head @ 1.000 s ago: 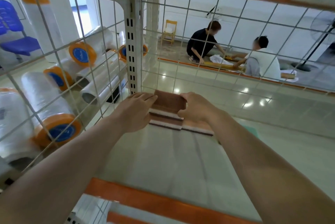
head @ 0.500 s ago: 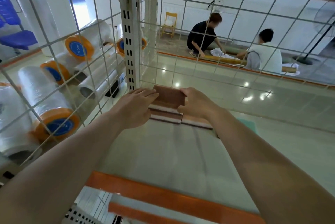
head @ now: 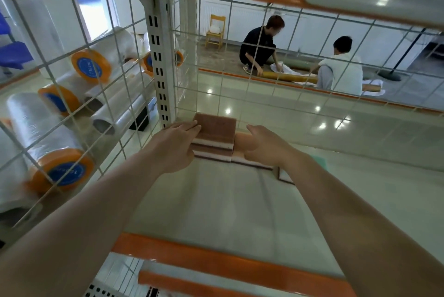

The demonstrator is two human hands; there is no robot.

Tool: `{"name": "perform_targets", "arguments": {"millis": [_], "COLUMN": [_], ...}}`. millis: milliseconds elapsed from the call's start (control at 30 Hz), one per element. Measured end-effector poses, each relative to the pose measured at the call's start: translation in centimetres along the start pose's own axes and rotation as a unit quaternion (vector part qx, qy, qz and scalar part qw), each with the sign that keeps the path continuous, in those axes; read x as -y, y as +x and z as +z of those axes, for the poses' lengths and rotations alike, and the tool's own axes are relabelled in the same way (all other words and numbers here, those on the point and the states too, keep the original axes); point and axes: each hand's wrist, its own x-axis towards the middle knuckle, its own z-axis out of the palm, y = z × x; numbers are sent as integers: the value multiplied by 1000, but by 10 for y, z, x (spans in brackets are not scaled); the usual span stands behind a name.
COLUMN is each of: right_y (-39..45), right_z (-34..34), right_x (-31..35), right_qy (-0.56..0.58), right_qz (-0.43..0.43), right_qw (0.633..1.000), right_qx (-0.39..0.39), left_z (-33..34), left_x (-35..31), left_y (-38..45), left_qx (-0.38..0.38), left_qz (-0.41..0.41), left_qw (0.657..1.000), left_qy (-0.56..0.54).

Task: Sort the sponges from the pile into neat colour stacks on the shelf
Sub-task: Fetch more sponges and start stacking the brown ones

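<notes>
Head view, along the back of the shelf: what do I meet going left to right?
Film rolls behind the mesh → left hand → brown sponge stack → right hand → green sponge edge.

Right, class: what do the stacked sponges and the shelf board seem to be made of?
Sponges: likely a matt brown scouring layer over pale foam, judging by the banded edges. Shelf board: probably painted metal, smooth and faintly glossy, with an orange front lip.

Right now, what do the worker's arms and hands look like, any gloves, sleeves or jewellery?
Both forearms are bare as far as the frame shows: no sleeves in view. The left hand and right hand wear no gloves, and no watch, ring or wristband shows.
</notes>
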Motion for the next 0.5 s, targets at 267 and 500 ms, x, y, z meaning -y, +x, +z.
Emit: {"name": "perform_targets", "arguments": {"millis": [267, 500], "right_y": [-14, -36], "right_z": [1, 5], "right_x": [-11, -18], "right_qy": [-3, -23], "right_qz": [18, 18], "right_qw": [1000, 998], "right_qx": [-4, -51], "left_z": [1, 2], "left_x": [-10, -40], "left_y": [-3, -10], "left_qx": [-60, -110], "left_qz": [3, 82], "left_qw": [998, 990], "left_qy": [5, -16]}}
